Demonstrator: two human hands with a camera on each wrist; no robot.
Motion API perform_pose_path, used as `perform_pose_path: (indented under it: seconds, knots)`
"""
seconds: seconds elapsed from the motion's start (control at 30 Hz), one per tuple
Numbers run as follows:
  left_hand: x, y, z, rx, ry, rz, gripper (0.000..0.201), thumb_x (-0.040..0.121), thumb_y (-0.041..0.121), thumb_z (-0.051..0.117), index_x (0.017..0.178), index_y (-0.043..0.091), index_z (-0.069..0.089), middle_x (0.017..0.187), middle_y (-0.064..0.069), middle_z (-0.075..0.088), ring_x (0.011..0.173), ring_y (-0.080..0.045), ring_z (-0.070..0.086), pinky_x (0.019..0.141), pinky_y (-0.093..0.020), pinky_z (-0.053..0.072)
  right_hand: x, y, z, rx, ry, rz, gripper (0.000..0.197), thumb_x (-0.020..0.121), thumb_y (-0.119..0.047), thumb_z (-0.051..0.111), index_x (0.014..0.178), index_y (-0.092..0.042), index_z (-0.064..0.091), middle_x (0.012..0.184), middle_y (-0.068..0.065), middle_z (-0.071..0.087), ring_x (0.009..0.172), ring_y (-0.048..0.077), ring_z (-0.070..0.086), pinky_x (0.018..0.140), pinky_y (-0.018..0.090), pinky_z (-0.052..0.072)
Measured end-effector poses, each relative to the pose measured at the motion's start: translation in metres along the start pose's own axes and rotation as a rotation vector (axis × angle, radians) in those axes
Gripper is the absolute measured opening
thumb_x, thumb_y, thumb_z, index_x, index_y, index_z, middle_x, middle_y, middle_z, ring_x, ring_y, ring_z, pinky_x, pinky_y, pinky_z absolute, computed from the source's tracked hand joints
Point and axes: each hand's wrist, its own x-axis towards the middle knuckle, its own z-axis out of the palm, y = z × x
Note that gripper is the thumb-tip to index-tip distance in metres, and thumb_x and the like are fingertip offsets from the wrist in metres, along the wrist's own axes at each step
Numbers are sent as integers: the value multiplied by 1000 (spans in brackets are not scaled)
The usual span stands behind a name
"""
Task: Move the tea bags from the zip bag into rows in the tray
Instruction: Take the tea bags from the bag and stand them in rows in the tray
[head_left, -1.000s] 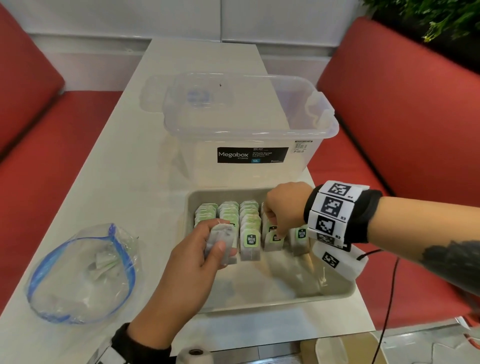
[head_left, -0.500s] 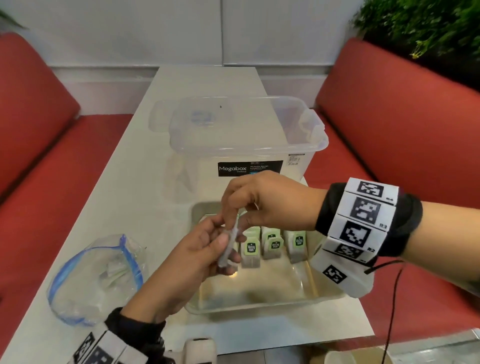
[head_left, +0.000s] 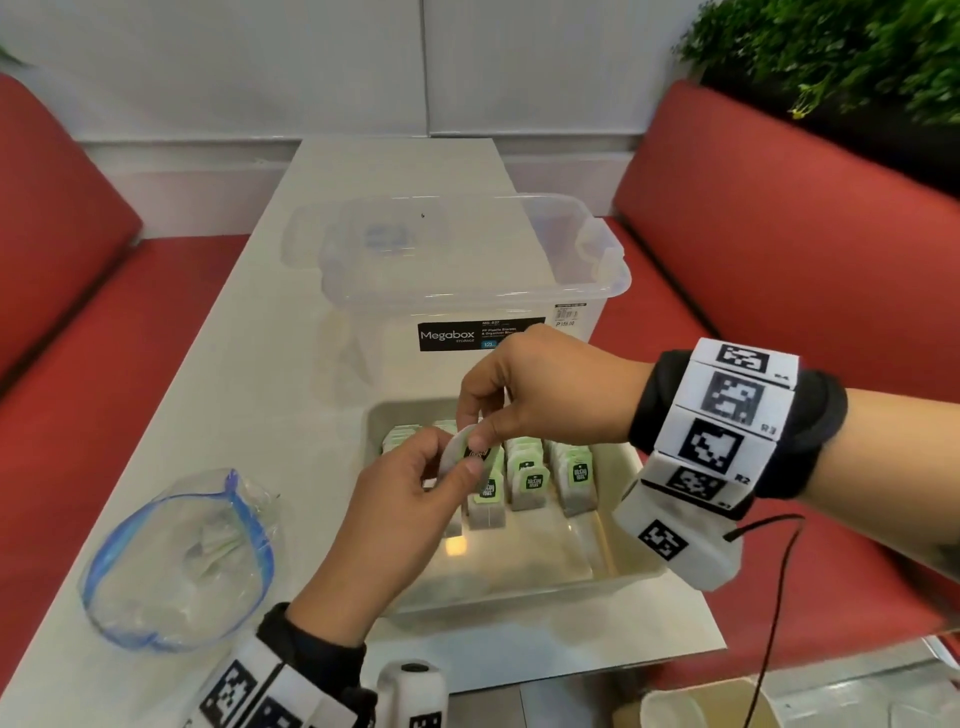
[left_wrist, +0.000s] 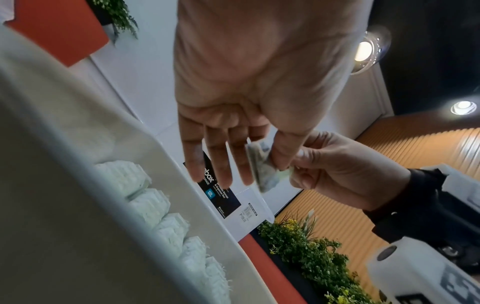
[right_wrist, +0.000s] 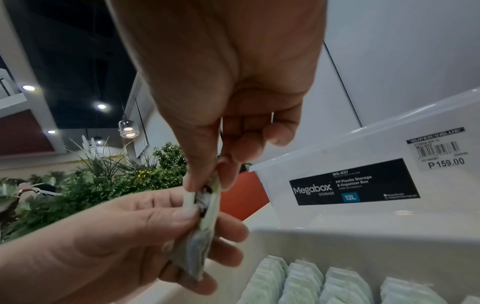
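while both hands meet above the tray's (head_left: 613, 579) near-left part, the left hand (head_left: 400, 512) and right hand (head_left: 545, 395) each pinch one tea bag (head_left: 470, 454), its long axis roughly upright, tag end up; rows of tea bags (head_left: 530, 478) fill the far half, the near floor bare; only the right wrist view shows the bag's dark lower pouch; zip bag (head_left: 182, 561) lies by the table's (head_left: 223, 395) near-left corner
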Motion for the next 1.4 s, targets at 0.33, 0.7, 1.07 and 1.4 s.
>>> perform_pose_path:
  seconds: [0.33,0.7,1.07,1.4]
  knots:
    - [-9,-28,-11,307,116,93,29,77,23,74,81,45,56,110,32,52,110,0,48,94,-17,33,5,28,20,-219,-187,177,13,72,-30,77,82,-25,71,66,-12,59,64,7,54,55,20,40]
    - [-14,-65,-13,424,167,147,22,76,45,44,91,41,59,117,25,48,122,-7,39,98,-35,28,31,51,55,-443,-465,243,12,76,-24,72,87,-19,71,78,-6,63,72,13,55,49,18,33]
    - [-15,-75,-12,421,168,158,22,79,44,44,94,41,58,120,25,46,126,-5,35,98,-31,22,46,62,64,-438,-557,296,17,75,-25,72,89,-15,71,79,-4,63,74,16,57,49,19,36]
    - [-14,-78,-12,420,169,151,23,78,46,43,93,41,60,119,25,49,124,-5,36,98,-33,23,45,64,65,-446,-561,337,16,74,-22,70,87,-13,72,81,-1,67,71,15,57,49,19,38]
